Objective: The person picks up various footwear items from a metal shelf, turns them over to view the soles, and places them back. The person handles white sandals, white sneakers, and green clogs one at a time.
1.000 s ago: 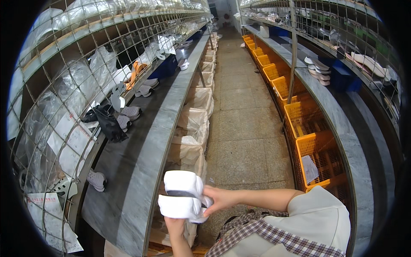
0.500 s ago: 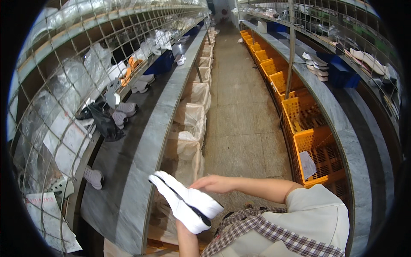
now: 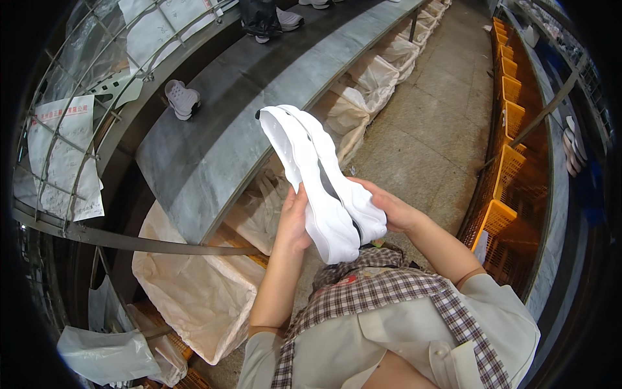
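A pair of white shoe soles with thick wavy sidewalls and dark parts between them is held up in front of my chest, toe ends pointing away. My left hand grips the left side of the pair, thumb along the sidewall and fingers partly hidden behind it. On the other side, my right hand is closed around the heel part of the right sole. The soles lie side by side, pressed together near the heels.
A grey bench runs along the left, with a small light shoe on it. Below stand bins with pale liners. Wire mesh with papers rises at far left. Orange crates line the aisle's right side under another bench.
My view has turned left and down. The soles have come upright in front of me, and my right hand has moved from their upper edge to grip the right sole's side.
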Available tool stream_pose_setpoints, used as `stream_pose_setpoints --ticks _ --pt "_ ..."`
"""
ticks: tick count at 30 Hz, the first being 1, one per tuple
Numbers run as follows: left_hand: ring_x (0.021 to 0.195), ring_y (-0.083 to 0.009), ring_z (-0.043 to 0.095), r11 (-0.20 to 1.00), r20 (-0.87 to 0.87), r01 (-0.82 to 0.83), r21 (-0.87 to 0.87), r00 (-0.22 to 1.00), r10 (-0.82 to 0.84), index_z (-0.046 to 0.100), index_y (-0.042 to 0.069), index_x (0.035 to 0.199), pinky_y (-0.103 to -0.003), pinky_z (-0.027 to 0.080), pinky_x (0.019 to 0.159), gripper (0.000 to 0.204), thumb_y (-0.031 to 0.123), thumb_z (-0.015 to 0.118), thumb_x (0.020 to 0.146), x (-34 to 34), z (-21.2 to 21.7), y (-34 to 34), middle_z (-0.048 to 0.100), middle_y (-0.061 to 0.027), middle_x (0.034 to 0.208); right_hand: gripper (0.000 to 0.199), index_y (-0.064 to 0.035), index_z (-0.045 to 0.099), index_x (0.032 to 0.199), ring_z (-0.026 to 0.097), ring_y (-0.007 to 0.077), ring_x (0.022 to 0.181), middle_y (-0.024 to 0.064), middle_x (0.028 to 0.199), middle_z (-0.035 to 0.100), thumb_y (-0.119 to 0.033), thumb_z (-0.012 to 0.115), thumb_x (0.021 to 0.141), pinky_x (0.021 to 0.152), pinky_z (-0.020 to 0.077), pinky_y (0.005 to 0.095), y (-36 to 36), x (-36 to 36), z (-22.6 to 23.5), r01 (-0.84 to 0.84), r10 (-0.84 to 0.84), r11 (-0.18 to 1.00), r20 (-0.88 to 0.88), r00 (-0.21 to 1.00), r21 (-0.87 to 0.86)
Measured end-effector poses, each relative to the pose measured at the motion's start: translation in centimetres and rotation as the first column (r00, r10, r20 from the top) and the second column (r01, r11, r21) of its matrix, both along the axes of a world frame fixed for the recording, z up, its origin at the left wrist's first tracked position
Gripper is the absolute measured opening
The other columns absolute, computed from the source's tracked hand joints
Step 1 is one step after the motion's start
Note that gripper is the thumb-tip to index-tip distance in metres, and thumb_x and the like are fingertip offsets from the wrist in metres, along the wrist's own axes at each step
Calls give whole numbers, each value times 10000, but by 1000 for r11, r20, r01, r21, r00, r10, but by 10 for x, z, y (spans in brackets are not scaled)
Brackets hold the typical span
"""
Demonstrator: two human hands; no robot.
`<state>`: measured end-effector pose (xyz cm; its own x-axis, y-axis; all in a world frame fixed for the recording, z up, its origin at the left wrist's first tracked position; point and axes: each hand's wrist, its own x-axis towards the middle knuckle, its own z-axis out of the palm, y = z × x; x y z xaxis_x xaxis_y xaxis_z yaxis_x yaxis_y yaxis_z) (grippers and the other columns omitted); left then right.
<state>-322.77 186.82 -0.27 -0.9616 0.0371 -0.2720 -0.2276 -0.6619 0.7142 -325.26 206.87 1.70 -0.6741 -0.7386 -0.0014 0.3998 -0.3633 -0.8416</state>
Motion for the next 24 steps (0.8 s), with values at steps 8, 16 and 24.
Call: stream_pose_setpoints --ticks 8,16,24 --pt "1032 -210 574 988 -129 -85 -129 989 68 363 56 1311 -349 490 875 394 174 486 956 3 -12 -8 540 -107 1193 845 -49 298 1405 342 237 1299 120 1387 375 -422 679 750 1083 247 377 -4 0 -16 1 13 995 -140 990 102" --pt "1080 -215 548 964 -290 -259 -59 928 232 380 68 1308 -340 480 900 388 100 494 939 10 -9 -4 533 -117 1190 746 -69 358 1389 301 272 1317 140 1430 307 -335 687 774 1089 229 402 -16 -2 -20 157 -54 978 -557 829 139" --pt "902 -298 622 864 59 -43 502 998 16 487 28 1144 -398 564 744 519 491 349 955 5 -32 -21 581 -158 1052 548 -97 513 1300 357 321 1263 164 1385 368 -467 495 895 1039 284 409 -30 -4 15 151 38 975 -788 614 164"
